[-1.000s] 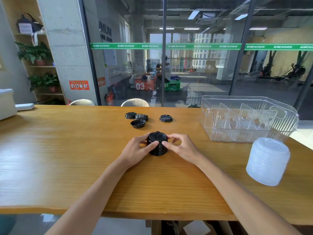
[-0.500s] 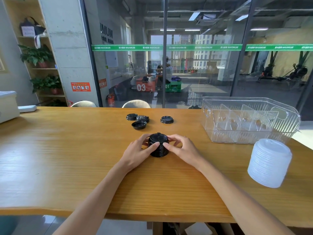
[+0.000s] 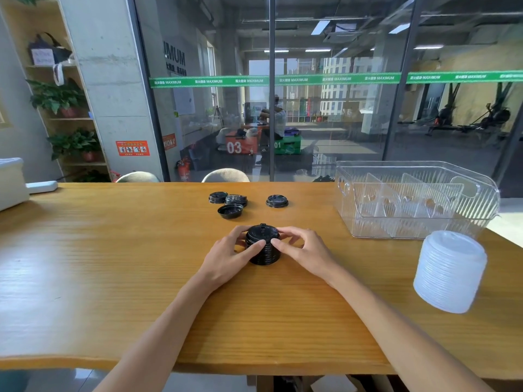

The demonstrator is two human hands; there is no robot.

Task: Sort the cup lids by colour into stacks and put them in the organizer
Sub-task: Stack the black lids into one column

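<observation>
Mid-tabletop (image 3: 85, 264): black lid stack (image 3: 262, 244) pinched between left hand (image 3: 229, 253) and right hand (image 3: 304, 250), fingertips on its sides, likely squaring it. Loose black lids (image 3: 230, 211) behind; white stack (image 3: 450, 271) done; organizer (image 3: 416, 199) holds no lids.

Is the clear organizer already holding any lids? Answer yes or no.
No: the clear organizer shows only bare dividers, while the white stack stands on the table beside it and both hands hold the black stack.
</observation>
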